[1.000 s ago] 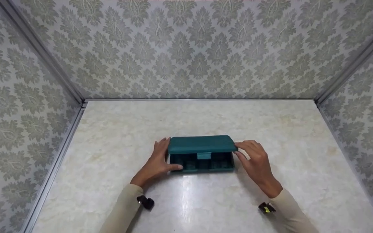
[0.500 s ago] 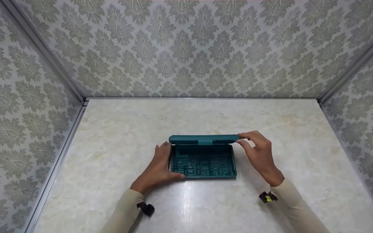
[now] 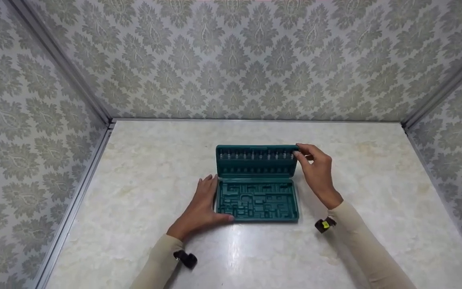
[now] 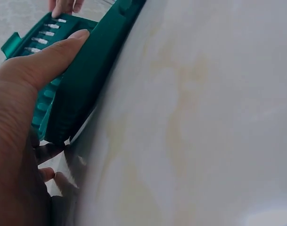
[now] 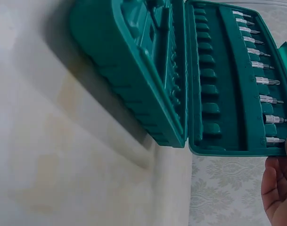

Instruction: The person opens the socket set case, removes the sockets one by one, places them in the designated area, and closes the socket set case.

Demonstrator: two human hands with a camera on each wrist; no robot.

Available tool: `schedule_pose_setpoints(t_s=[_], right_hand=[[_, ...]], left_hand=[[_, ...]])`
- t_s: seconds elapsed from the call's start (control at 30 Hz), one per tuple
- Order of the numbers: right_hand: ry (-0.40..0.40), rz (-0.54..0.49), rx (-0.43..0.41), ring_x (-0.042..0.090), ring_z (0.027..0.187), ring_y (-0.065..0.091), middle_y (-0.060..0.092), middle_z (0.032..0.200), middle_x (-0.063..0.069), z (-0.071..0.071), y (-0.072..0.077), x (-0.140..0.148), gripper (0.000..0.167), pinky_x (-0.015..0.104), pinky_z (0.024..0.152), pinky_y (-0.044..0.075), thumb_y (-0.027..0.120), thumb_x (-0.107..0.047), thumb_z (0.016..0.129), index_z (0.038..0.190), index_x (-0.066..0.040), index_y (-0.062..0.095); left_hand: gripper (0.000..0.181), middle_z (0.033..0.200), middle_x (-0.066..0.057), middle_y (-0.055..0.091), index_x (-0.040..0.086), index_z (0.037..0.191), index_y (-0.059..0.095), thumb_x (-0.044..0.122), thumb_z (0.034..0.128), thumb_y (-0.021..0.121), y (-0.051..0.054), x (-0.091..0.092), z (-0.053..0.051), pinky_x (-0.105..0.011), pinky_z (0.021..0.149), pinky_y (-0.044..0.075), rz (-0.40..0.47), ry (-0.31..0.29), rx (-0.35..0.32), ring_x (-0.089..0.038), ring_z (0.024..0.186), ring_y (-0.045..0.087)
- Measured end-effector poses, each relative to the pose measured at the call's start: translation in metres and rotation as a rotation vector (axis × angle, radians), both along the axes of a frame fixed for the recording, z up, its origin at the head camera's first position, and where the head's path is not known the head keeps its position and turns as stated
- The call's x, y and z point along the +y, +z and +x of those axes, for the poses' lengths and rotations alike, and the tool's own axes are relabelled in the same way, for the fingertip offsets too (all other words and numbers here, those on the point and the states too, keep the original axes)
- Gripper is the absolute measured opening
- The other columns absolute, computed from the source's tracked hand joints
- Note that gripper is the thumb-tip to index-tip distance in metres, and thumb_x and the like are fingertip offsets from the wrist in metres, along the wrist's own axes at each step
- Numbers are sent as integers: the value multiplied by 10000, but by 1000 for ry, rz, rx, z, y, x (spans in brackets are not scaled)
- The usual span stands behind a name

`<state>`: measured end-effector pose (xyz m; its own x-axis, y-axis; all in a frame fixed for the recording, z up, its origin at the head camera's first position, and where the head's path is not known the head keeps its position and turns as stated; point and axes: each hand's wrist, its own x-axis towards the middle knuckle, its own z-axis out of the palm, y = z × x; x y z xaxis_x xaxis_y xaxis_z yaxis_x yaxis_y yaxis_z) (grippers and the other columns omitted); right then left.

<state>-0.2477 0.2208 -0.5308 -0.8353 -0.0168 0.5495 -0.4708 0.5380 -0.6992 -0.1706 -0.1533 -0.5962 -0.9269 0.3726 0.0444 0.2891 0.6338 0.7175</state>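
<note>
A green plastic tool case (image 3: 257,200) lies on the table with its lid (image 3: 255,166) raised at the back. Moulded slots fill its base. Along the lid's far edge sits a row of silver screwdriver bits (image 5: 263,80); a second row of slots nearer the hinge holds nothing. My left hand (image 3: 205,204) grips the base's left end, thumb on the front rim and fingers along the side. The right hand (image 3: 317,168) pinches the lid's upper right corner between thumb and fingers. In the left wrist view the left thumb (image 4: 58,56) lies over the case rim.
The pale marbled tabletop (image 3: 155,156) surrounds the case. Patterned walls (image 3: 231,60) rise behind it and at both sides, with metal framing at the corners. Small dark devices (image 3: 185,259) are strapped at both wrists.
The lid has swung from partly lowered to upright, with the right hand moving up and back with it. The inside and the bits have come into view. My left hand keeps holding the base.
</note>
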Motion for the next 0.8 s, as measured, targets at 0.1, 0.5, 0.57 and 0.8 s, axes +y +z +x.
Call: schedule_pose_setpoints(t_s=[0.1, 0.5, 0.57, 0.8], right_hand=[[-10, 6, -38, 229, 1038, 733, 795, 1164, 109, -7, -3, -1, 301, 175, 871, 528, 754, -68, 1051, 1349, -35, 771], [12, -5, -160, 293, 1104, 703, 730, 1244, 191, -27, -13, -7, 427, 232, 880, 520, 676, -1, 1081, 1507, 13, 653], [22, -11, -169, 306, 1109, 699, 725, 1263, 204, -30, -15, -7, 431, 221, 875, 515, 665, 7, 1084, 1514, 24, 640], [29, -13, -240, 296, 1133, 687, 719, 1295, 201, -40, -22, -10, 434, 281, 903, 557, 640, -17, 1105, 1536, 28, 613]], left_hand=[[1399, 1832, -164, 162, 163, 1789, 124, 714, 756, 890, -1, 0, 0, -568, 1361, 40, -4, 4, -8, -364, 1704, 21], [1390, 1815, -152, 228, 107, 1777, 179, 727, 753, 883, -2, 2, -1, -578, 1358, 56, -30, 12, -7, -375, 1702, 34], [1388, 1812, -165, 225, 97, 1776, 178, 729, 756, 877, -2, 2, 0, -595, 1355, 69, -37, 14, -6, -393, 1700, 36], [1388, 1808, -140, 244, 108, 1778, 169, 712, 754, 885, -1, 1, 0, -570, 1358, 60, -28, 14, -2, -364, 1702, 47]])
